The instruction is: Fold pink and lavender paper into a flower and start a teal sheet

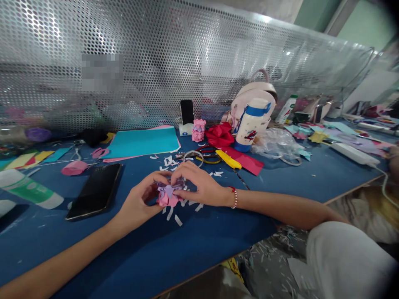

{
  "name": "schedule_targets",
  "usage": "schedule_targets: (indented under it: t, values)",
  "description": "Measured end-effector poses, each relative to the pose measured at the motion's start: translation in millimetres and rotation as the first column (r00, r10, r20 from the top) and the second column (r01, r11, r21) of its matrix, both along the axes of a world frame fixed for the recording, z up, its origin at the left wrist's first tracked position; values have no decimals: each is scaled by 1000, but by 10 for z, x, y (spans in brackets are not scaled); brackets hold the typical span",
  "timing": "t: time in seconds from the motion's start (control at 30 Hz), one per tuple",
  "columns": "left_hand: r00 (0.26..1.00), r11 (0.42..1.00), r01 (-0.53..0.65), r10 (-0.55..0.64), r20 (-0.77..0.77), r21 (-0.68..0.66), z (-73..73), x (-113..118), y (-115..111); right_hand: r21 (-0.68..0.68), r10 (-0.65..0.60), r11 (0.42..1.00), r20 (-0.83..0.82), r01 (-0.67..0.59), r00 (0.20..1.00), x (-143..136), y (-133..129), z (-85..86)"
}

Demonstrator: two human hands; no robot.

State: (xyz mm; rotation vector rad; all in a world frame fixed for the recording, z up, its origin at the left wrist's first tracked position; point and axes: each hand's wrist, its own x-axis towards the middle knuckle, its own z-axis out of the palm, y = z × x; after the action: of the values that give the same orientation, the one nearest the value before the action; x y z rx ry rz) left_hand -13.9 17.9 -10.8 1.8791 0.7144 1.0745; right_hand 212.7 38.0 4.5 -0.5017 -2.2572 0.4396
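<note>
Both hands meet over a small pink and purple folded-paper piece [169, 194] at the middle of the blue table. My left hand [139, 200] curls round its left side, thumb low and fingers on top. From the right, my right hand [199, 185] pinches its upper purple part between thumb and fingers; a beaded bracelet circles that wrist. White paper scraps [178, 220] lie around and under the piece. Just behind the right hand are a silvery ring [193, 153] and a yellow-handled cutter [228, 159]. The underside of the piece is hidden by the hands.
A black phone [95, 191] and a green-white tube [31, 189] lie to the left. Behind are turquoise paper sheets [143, 141], a pink paper stack [198, 130], red paper [246, 161], a bottle [251, 124] and a backpack [264, 93]. A perforated metal screen [149, 62] borders the table.
</note>
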Motion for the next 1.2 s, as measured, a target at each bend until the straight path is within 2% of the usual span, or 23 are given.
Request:
schedule_targets:
  t: [0.17, 0.37, 0.6, 0.7, 0.87, 1.07, 1.2]
  values:
    - [1000, 1000, 4, -5, 30, 13, 5, -16, 23, 29, 41, 999, -61, -39, 997, 34, 18, -21]
    - [996, 989, -81, 77, 42, 120, 9, -61, 102, 108, 26, 994, -125, -13, 992, 66, 30, 1]
    - [1000, 988, -30, 30, -3, 149, 15, -21, 36, 113, 48, 993, -100, -36, 994, 46, 16, 12]
    - [999, 982, -29, 35, -31, 186, 20, -12, 18, 160, 8, 987, -99, 8, 995, 32, -7, 7]
    - [989, 953, -71, 105, -102, 294, 32, -40, 26, 293, -74, 951, -95, 99, 993, 18, -38, 17]
    - [970, 917, -94, 172, -172, 387, 42, -73, 38, 454, -85, 883, -103, 122, 991, 28, -16, 15]
    - [965, 905, -108, 195, -174, 412, 37, -83, 47, 482, -112, 864, -90, 142, 990, 35, 0, -3]
